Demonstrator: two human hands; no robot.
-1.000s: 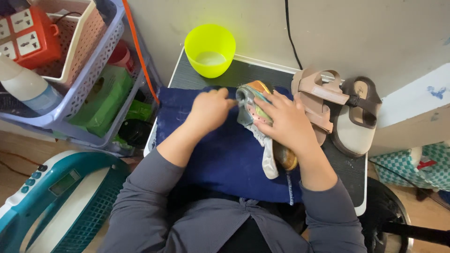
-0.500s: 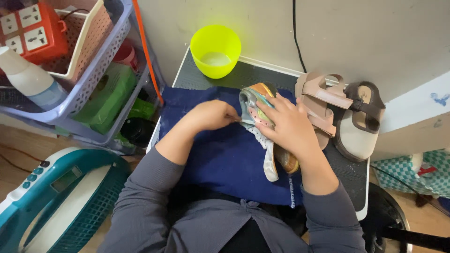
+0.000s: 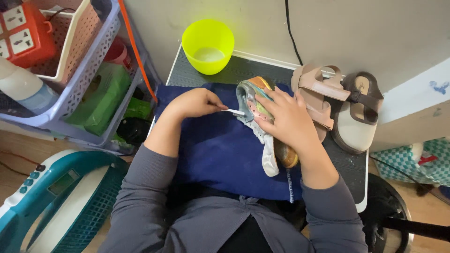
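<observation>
A: Okay, colourful shoe lies on the blue cloth, mid-counter. Hands?

B: Right hand spread flat on it, pinning it. Left hand pinched on a thin white tool, tip at the shoe's side.

A: Change?

B: Left hand was resting by the shoe; now pulled back, tool visible. Looks like cleaning underway. Green bowl behind, tan sandals just right.

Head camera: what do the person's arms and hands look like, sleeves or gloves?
Both arms wear long grey sleeves, ending above the wrists. The left hand and right hand are bare: no gloves, rings or watch visible.
</observation>
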